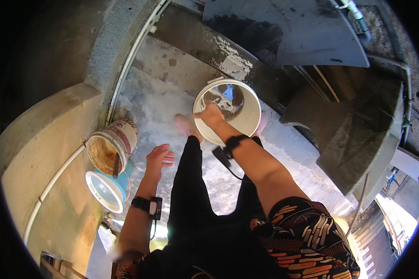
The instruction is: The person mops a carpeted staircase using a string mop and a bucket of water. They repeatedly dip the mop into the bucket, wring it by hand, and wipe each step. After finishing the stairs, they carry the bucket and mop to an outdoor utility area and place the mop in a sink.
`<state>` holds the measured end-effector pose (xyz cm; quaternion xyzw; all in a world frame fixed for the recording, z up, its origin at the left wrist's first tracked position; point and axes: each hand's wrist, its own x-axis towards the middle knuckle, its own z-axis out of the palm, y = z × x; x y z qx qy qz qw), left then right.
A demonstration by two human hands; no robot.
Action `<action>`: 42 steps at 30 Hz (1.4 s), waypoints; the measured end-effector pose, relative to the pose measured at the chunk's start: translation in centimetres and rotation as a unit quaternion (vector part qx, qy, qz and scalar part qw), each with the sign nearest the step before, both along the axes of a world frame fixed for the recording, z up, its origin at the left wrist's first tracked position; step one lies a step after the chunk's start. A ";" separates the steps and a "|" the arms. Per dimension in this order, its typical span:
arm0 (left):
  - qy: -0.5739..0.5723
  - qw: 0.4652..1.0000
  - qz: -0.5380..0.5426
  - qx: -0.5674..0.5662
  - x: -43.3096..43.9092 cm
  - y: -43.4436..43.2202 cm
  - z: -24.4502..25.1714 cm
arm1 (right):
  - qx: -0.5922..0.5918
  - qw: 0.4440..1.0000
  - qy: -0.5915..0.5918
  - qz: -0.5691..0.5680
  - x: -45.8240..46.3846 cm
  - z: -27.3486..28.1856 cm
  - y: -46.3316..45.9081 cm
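A large off-white plastic bucket (252, 117) stands on the concrete floor between my feet, with dark, reflective liquid at its bottom. My right hand (211, 113) is over the bucket's near left part, fingers spread; whether it touches the inside is not clear, and I see nothing held in it. My left hand (160, 158) hangs in the air left of my leg, its fingers loosely bent apart and nothing in them. Each wrist wears a black strap with a small device and a cable.
At the left wall, a dirty paint bucket (129, 134) lies tilted with a dark-handled tool inside, against a blue bucket (124, 179) and a white-rimmed basin (104, 191). A pipe (131, 55) runs along the wall. A concrete slab (356, 139) juts out at the right; a dark panel (310, 35) overhangs the top.
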<state>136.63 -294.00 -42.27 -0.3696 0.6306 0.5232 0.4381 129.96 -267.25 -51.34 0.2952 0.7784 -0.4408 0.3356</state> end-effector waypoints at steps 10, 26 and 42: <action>-0.074 0.997 0.005 0.025 0.0 1.7 -11.8 | 0.105 0.985 0.019 -0.139 1.4 -8.6 -0.8; -0.126 0.989 -0.001 -0.079 -4.8 19.9 -26.1 | 0.026 0.982 0.175 -0.063 9.7 0.7 16.1; -0.015 0.996 0.024 -0.081 -10.3 25.3 -19.1 | 0.150 0.985 -0.028 -0.078 8.1 -8.5 31.8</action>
